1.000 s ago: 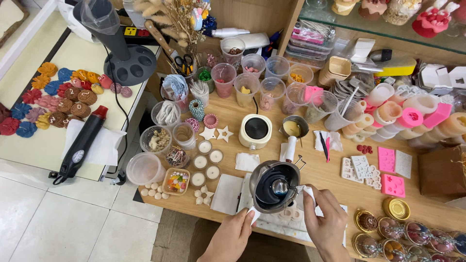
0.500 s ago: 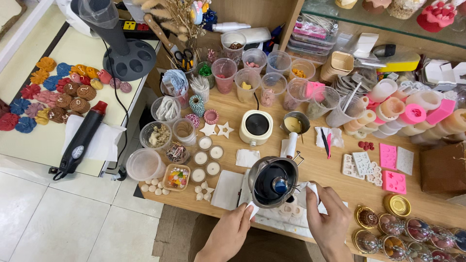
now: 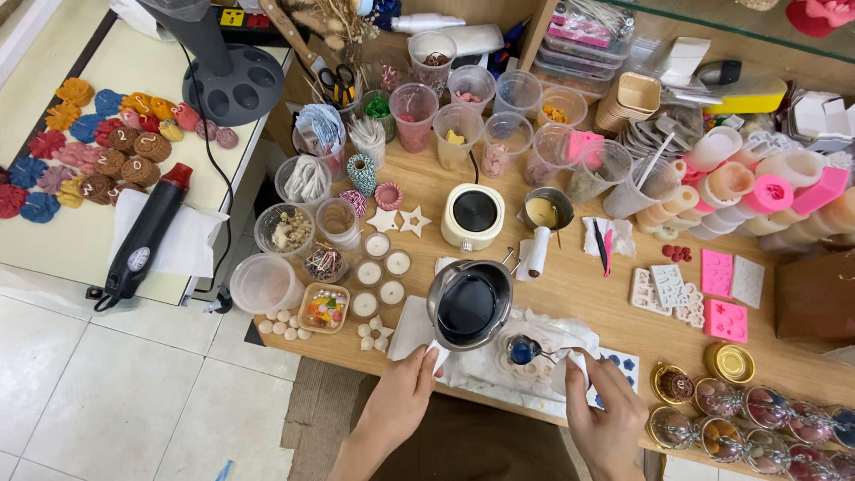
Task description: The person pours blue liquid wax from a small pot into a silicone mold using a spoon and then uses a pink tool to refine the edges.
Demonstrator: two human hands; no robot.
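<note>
Metal pouring pot (image 3: 469, 305) with dark liquid, tilted above wooden table (image 3: 588, 307), left hand (image 3: 405, 392) gripping its white-wrapped handle, right hand (image 3: 606, 414) pinching white tissue beside small spoon (image 3: 521, 349) of blue wax over white mould.

The metal pitcher (image 3: 469, 305) looks like brushed steel, shiny round the rim, with dark glossy liquid inside. The counter (image 3: 579, 298) is light wood, smooth and kinda matt. White paper (image 3: 534, 356) under the work looks crinkly and thin. The cups (image 3: 459, 134) at the back are clear plastic, pink moulds (image 3: 714, 272) look like soft matt silicone. Little hotplate (image 3: 472, 216) has a cream glossy body with a black top.
</note>
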